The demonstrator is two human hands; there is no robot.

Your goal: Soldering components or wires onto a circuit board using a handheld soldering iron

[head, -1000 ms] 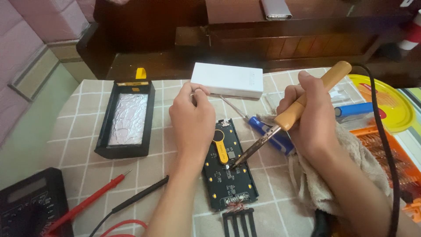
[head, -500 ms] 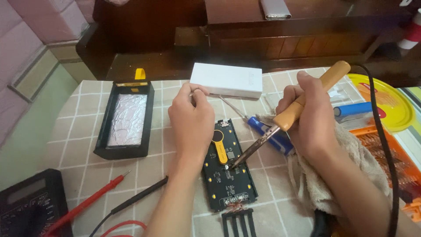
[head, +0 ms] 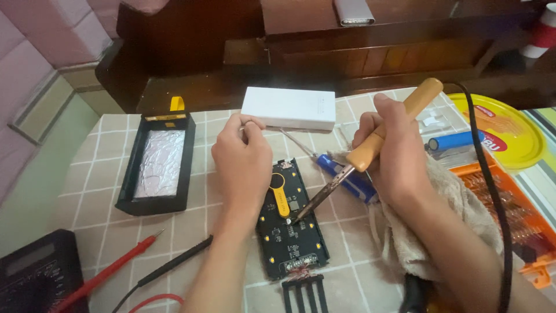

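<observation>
A black circuit board (head: pixel 289 229) lies flat on the checked table (head: pixel 98 174), low in the middle of the view, lengthwise from 12 to 6 o'clock. The left hand (head: pixel 243 165) rests on the board's left edge, its fingers (head: pixel 246 124) curled shut at 12 o'clock of the board; whether they pinch anything I cannot tell. The right hand (head: pixel 397 156), at 2 o'clock of the board, is wrapped closed round the wooden handle of a soldering iron (head: pixel 370 153), whose tip touches the board just right of a yellow tab (head: pixel 280 194). A beige cloth (head: pixel 457 214) lies under that wrist. At 10 o'clock of the board a black tray (head: pixel 156 168) holds a foil-covered pack. At 2 o'clock a blue cylindrical cell (head: pixel 454 141) lies by a yellow round lid (head: pixel 509 136).
</observation>
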